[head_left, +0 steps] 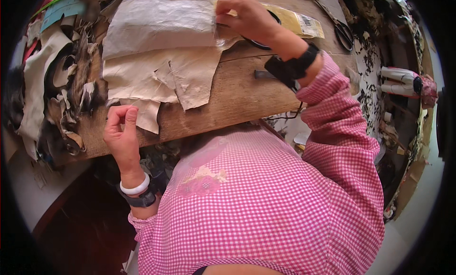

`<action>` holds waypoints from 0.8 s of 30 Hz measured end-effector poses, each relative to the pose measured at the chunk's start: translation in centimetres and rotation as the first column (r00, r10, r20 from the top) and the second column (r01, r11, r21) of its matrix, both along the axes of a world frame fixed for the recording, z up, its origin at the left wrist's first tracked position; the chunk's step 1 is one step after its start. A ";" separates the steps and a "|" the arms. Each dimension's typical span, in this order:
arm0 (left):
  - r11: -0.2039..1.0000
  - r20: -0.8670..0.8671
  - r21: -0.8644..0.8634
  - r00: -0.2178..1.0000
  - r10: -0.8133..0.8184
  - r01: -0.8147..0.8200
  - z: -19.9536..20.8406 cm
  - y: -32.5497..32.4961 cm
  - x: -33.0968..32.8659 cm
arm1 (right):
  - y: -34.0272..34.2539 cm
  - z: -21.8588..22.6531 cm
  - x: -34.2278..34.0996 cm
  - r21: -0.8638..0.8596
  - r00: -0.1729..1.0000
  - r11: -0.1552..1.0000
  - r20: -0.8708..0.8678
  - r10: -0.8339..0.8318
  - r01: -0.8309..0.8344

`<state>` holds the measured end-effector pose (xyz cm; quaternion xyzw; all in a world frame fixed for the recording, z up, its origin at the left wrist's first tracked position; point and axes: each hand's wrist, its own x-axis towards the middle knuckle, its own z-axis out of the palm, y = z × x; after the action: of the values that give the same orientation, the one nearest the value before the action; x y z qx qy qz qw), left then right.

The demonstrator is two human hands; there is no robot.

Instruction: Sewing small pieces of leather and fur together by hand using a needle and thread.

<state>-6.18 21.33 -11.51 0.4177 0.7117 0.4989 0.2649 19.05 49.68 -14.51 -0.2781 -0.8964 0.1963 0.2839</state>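
Note:
A pale hide piece [142, 77] with a torn, overlapping lower part lies on the wooden table. Over its far part rests a whitish, wrinkled sheet [161, 25]. Close to the hide's lower left corner is my left hand [121, 132], thumb and forefinger pressed together; whatever they pinch is too fine to make out. My right hand [247, 16] is at the sheet's right end, fingers curled in over a clear and yellow plastic packet [299, 24]. What those fingers hold is hidden. Black loop handles [260, 43], perhaps of scissors, show partly under my right wrist.
Black-handled scissors [344, 36] lie at the table's far right. Dark fur and hide scraps [71, 85] heap up on the left, beside a long pale hide strip [40, 80]. A short dark metal piece [264, 74] sits by my right wrist. Black scraps litter the floor [365, 75] at right.

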 end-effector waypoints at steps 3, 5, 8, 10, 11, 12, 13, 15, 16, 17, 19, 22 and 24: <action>0.997 0.022 0.046 0.998 0.055 -0.056 0.1 -0.6 -1.2 | -0.4 1.3 1.1 -0.458 0.987 0.883 -0.155 0.036 -0.104; 0.991 0.067 0.078 0.993 0.100 -0.105 0.4 -0.8 -1.9 | -1.1 2.6 1.0 -0.632 0.924 0.709 -0.374 0.074 -0.313; 0.978 0.057 0.165 0.991 0.123 -0.131 1.0 -0.5 -3.2 | -3.1 5.9 1.4 -0.702 0.887 0.590 -0.458 0.056 -0.399; 0.968 0.102 0.150 0.977 0.187 -0.201 1.8 0.1 -3.7 | -4.9 8.2 1.1 -0.746 0.887 0.518 -0.458 0.059 -0.419; 0.972 0.113 0.180 0.985 0.132 -0.151 2.3 0.4 -3.9 | -5.8 9.3 0.8 -0.766 0.887 0.479 -0.459 0.060 -0.429; 0.973 0.129 0.187 0.985 0.111 -0.134 2.9 0.9 -3.9 | -6.7 10.3 0.4 -0.779 0.885 0.444 -0.459 0.076 -0.442; 0.973 0.166 0.140 0.973 0.161 -0.185 3.6 1.4 -3.9 | -7.6 11.3 0.0 -0.792 0.883 0.408 -0.460 0.091 -0.454; 0.970 0.091 0.237 0.995 0.040 -0.060 5.1 2.2 -3.1 | -8.9 12.8 -1.2 -0.803 0.880 0.367 -0.456 0.131 -0.471; 0.966 0.108 0.258 0.993 -0.041 0.012 6.1 2.4 -2.8 | -9.5 13.4 -1.9 -0.803 0.879 0.359 -0.451 0.156 -0.476; 0.952 0.138 0.291 0.981 -0.137 0.092 7.1 2.7 -2.5 | -10.2 13.8 -2.7 -0.803 0.877 0.351 -0.446 0.180 -0.481; 0.912 0.251 0.297 0.899 -0.360 0.282 8.8 3.2 -1.7 | -11.4 14.3 -4.4 -0.802 0.878 0.358 -0.447 0.172 -0.478; 0.868 0.387 0.275 0.779 -0.494 0.414 9.8 3.4 0.3 | -12.6 14.8 -6.4 -0.789 0.898 0.430 -0.366 0.244 -0.439; 0.870 0.409 0.217 0.769 -0.492 0.442 10.3 3.2 0.4 | -13.1 15.0 -7.6 -0.799 0.908 0.436 -0.330 0.258 -0.414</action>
<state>-5.76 24.55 -1.23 0.4678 0.4759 0.5377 0.5153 11.43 36.58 0.46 -0.1803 -0.6926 0.6853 0.1347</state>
